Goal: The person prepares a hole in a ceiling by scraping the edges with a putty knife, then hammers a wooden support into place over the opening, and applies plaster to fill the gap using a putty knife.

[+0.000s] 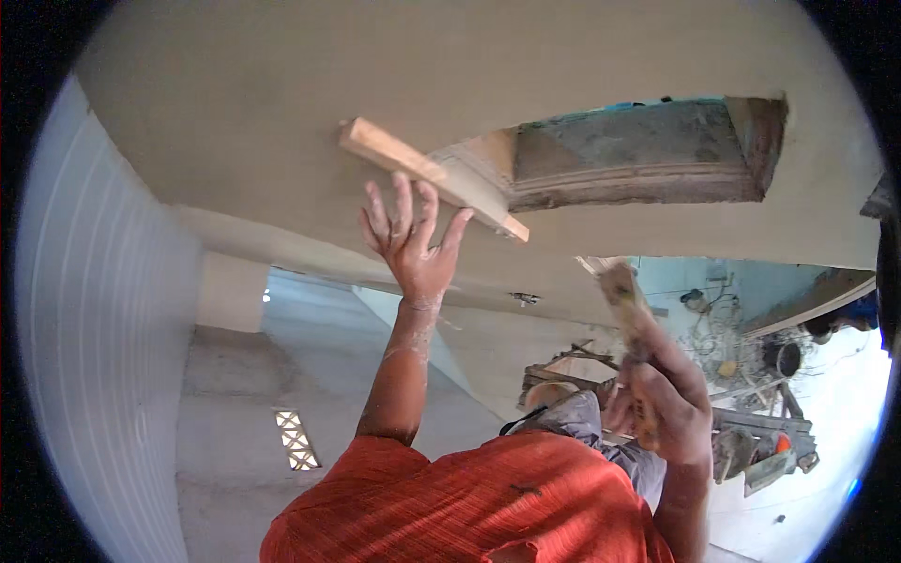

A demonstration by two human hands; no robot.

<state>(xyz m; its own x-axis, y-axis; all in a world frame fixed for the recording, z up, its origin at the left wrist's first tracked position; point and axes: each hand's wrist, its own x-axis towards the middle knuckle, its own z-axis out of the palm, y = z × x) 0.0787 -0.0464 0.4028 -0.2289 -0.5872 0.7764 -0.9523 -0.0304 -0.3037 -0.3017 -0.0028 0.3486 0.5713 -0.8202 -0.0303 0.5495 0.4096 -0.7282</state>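
Note:
Up against the smooth grey-beige plastered surface lies a pale wooden batten (399, 150), tilted down to the right and slightly blurred. My left hand (413, 239), dusted with plaster, reaches up to its lower edge. The fingers are spread and stretched, with their tips at the wood rather than wrapped round it; how firmly they touch is unclear. Lower right, my right hand (671, 399) is closed round the wooden handle of a brush-like tool (624, 291). Its pale upper end points up and left, blurred by motion.
A recessed opening (638, 155) with rough edges sits right of the batten. White ribbed panelling (103, 328) runs along the left. Below are a patterned vent block (297, 439), a person in a grey garment (572, 418), wooden planks (760, 422) and a dark bucket (784, 357).

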